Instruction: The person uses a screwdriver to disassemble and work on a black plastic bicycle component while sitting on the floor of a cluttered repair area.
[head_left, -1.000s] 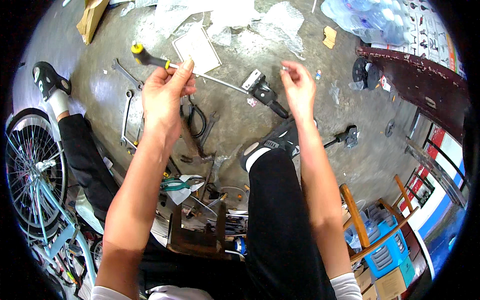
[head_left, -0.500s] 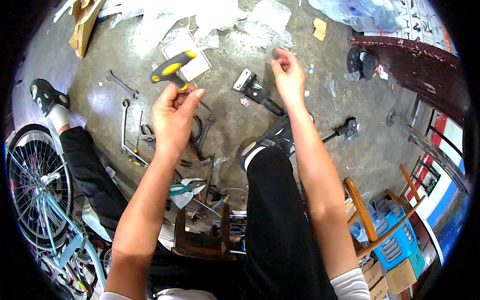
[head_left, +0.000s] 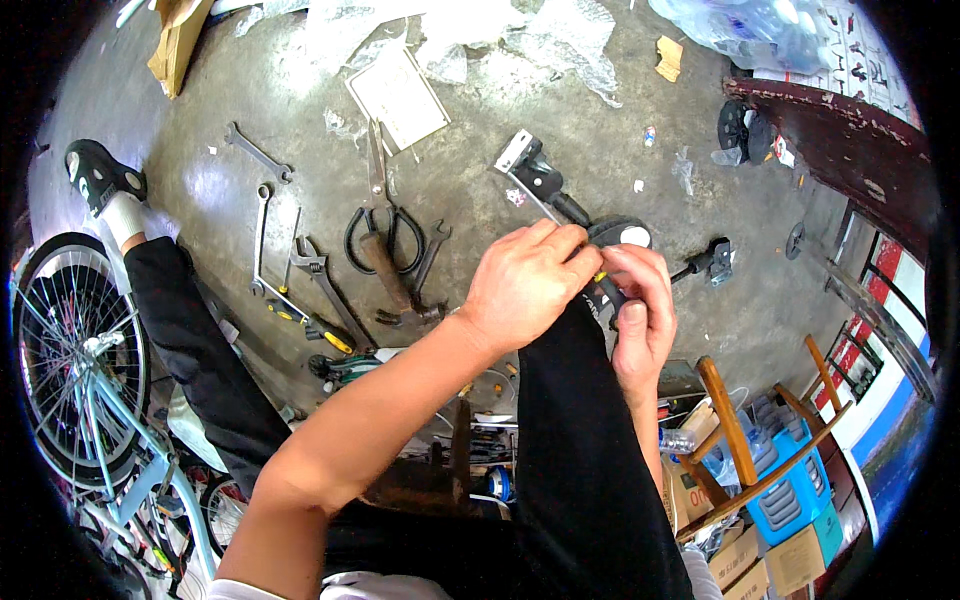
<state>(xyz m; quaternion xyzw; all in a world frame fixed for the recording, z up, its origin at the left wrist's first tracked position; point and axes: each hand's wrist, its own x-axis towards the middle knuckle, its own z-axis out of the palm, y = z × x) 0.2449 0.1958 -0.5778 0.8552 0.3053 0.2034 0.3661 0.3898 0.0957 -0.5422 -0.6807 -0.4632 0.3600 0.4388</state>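
Observation:
My hands are together above my right shoe (head_left: 622, 232). My right hand (head_left: 645, 315) curls its fingers around the black and yellow handle of a T-handle tool (head_left: 606, 288), mostly hidden by the fingers. My left hand (head_left: 530, 280) is closed beside it, its fingertips pinched at the top of the tool's thin metal shaft (head_left: 537, 197). The shaft slants up and left, its end close to a black arm with a silver plate (head_left: 540, 175) lying on the floor. What the tip touches is too small to tell.
To the left lie several wrenches (head_left: 258, 152), large black-handled scissors (head_left: 377, 190), a hammer (head_left: 390, 275) and a yellow-black screwdriver (head_left: 328, 335). A bicycle wheel (head_left: 75, 350) stands at far left. A wooden stool (head_left: 735, 430) and blue crate (head_left: 790, 480) are at right.
My left hand has brought the T-handle tool right and down to my right hand, which has come back toward my shoe. The right hand now grips the handle. The view has shifted slightly.

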